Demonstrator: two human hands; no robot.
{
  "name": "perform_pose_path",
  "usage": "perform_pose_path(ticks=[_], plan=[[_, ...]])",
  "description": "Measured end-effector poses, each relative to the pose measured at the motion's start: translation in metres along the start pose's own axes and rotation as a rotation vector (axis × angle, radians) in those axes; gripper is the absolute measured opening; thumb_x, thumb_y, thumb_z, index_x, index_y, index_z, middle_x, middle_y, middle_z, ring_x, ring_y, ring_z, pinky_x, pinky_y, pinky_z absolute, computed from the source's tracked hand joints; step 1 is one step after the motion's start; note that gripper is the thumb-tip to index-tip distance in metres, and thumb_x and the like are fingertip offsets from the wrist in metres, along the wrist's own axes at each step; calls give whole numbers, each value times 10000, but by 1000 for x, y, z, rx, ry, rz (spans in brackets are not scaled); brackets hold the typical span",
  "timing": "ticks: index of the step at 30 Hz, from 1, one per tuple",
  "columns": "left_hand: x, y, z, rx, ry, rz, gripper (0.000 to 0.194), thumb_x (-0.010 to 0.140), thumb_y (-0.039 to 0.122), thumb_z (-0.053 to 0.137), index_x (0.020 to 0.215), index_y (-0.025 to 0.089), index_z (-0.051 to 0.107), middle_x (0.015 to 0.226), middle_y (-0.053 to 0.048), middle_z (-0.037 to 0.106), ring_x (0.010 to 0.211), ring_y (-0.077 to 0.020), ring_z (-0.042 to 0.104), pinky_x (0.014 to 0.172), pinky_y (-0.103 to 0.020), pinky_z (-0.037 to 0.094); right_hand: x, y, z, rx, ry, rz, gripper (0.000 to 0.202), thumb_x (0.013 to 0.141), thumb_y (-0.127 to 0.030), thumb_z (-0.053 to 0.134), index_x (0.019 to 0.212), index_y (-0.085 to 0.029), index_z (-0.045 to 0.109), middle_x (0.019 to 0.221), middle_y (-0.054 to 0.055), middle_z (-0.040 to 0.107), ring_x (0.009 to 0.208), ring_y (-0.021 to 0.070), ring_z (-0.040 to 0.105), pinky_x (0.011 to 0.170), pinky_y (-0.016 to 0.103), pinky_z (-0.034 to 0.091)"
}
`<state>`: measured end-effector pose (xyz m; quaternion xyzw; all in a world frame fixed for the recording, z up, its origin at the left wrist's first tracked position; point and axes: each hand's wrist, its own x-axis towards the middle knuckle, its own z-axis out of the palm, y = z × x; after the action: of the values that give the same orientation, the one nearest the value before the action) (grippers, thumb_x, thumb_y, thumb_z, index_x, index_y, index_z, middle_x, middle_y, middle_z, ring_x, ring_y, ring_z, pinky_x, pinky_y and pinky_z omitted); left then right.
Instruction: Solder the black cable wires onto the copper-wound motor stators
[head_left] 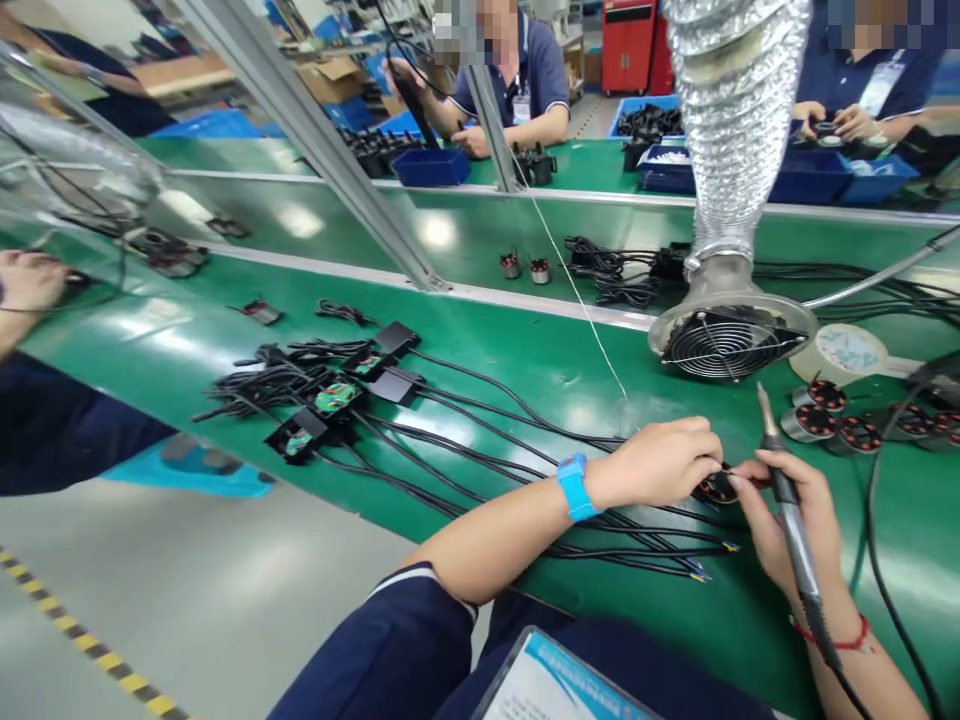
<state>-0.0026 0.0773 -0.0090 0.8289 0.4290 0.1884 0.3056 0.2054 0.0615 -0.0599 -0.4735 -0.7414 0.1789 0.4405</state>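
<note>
My left hand [671, 462], with a blue band at its wrist, is closed in a pinch at a round motor stator [718, 487]. What lies between its fingertips is too small to make out. My right hand [799, 520] holds a soldering iron [787, 500] whose tip points up and away, and its thumb and forefinger also pinch at the stator's edge. Black cables [480, 465] run under my left forearm, and their stripped coloured ends [701, 572] lie near the table's front edge.
A fume extractor hood [724, 340] hangs above the green table [517, 350]. Several stators [815, 421] stand at the right. Black housings with circuit boards [335, 398] lie left of centre. Across the divider a person [547, 100] works, and another person's hand [30, 280] is at the far left.
</note>
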Motion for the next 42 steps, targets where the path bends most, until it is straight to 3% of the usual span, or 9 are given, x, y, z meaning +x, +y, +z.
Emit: perform_pose_path(ticks=[5, 11, 15, 23, 26, 33, 36, 39, 42], plan=[[-4, -4, 2, -136, 107, 39, 184, 1003, 166, 488, 922, 145, 652, 909, -64, 632, 888, -193, 598, 835, -303, 487, -1, -13, 4, 61, -112, -115, 268, 928, -251, 666, 1183, -265, 586, 878, 1, 713, 784, 170, 713, 757, 315, 582], [-9, -9, -2, -264, 153, 46, 180, 968, 205, 522, 848, 155, 646, 829, -30, 617, 816, -173, 579, 777, -293, 449, 0, -28, 16, 330, -17, 39, 340, 921, -196, 655, 1216, -280, 508, 842, -40, 679, 714, 123, 684, 701, 261, 576], [-9, -11, -3, -293, 173, 37, 198, 959, 236, 540, 823, 154, 657, 799, -17, 627, 777, -159, 577, 753, -283, 441, 0, -32, 17, 345, -20, 31, 347, 926, -177, 648, 1227, -287, 513, 847, -47, 669, 713, 109, 671, 713, 248, 576], [-9, -7, -6, -241, 117, 31, 203, 949, 245, 521, 818, 169, 655, 801, -14, 636, 766, -155, 579, 757, -285, 454, -1, -34, 19, 325, -42, 132, 398, 923, -175, 633, 1278, -282, 490, 911, -30, 684, 793, 124, 696, 789, 283, 586], [-7, -8, -5, -290, 122, -21, 220, 938, 286, 526, 808, 164, 654, 794, -15, 638, 758, -155, 573, 758, -288, 453, -1, -31, 21, 333, -70, 153, 446, 895, -168, 615, 1305, -269, 469, 971, -4, 669, 840, 138, 695, 796, 303, 587], [-5, -11, -2, -421, 108, -170, 246, 898, 360, 545, 789, 159, 636, 755, -5, 633, 719, -147, 548, 732, -285, 452, 2, -32, 22, 373, -64, 249, 411, 895, -189, 607, 1278, -269, 480, 876, -38, 673, 763, 122, 679, 747, 285, 571], [-5, -12, 0, -494, 89, -178, 249, 887, 374, 565, 797, 155, 644, 762, -12, 642, 726, -149, 565, 711, -277, 456, 1, -31, 22, 382, -97, 240, 446, 895, -194, 597, 1311, -263, 453, 995, 1, 706, 776, 126, 686, 769, 302, 588], [-6, -13, -1, -524, 106, -129, 236, 889, 358, 579, 785, 158, 649, 798, -30, 661, 765, -162, 591, 738, -290, 473, 0, -30, 21, 334, -112, 139, 483, 876, -164, 598, 1329, -264, 463, 1177, 55, 706, 940, 166, 702, 915, 369, 585], [-9, -12, -6, -505, 134, -66, 234, 907, 363, 596, 807, 164, 669, 827, -34, 665, 788, -167, 607, 773, -299, 491, 1, -31, 20, 358, -137, 55, 527, 832, -108, 566, 1326, -269, 481, 1227, 57, 699, 1201, 213, 651, 1095, 437, 508]])
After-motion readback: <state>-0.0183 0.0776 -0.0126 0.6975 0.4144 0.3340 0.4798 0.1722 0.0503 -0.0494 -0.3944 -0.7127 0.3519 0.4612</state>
